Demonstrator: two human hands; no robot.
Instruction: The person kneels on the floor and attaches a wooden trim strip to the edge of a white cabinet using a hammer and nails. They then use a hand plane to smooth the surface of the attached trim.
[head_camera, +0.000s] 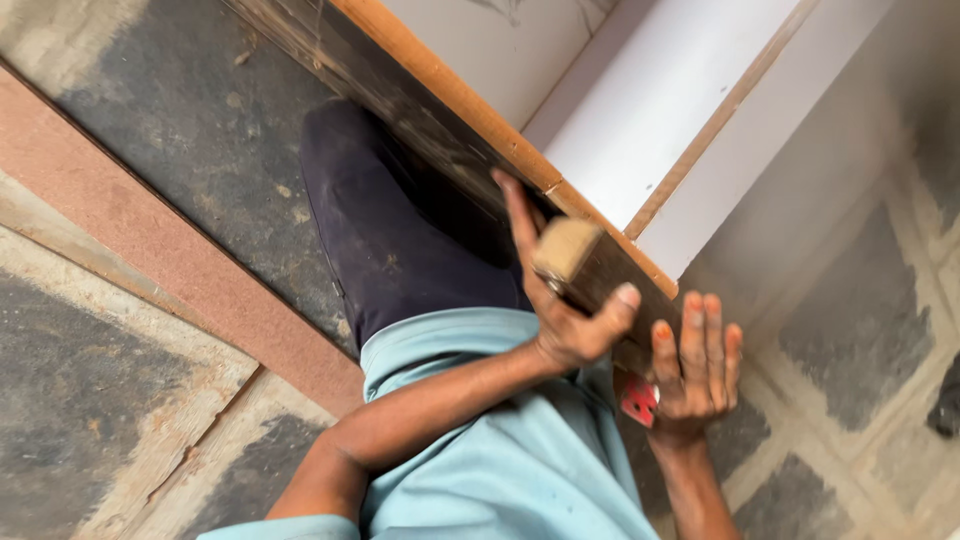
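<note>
My left hand is shut on a small wooden block and presses it against the dark face of a cabinet panel. The panel has a brown edge strip and runs diagonally from the top toward the middle right. Beyond the edge lie the cabinet's white inner surfaces. My right hand rests at the panel's lower end with its fingers stretched flat against it. A small red object is tucked under its thumb side. What the red object is cannot be told.
My leg in dark trousers lies under the panel, below it my light blue shirt. A long reddish board lies on the rough grey floor at the left. Grey floor tiles fill the right side.
</note>
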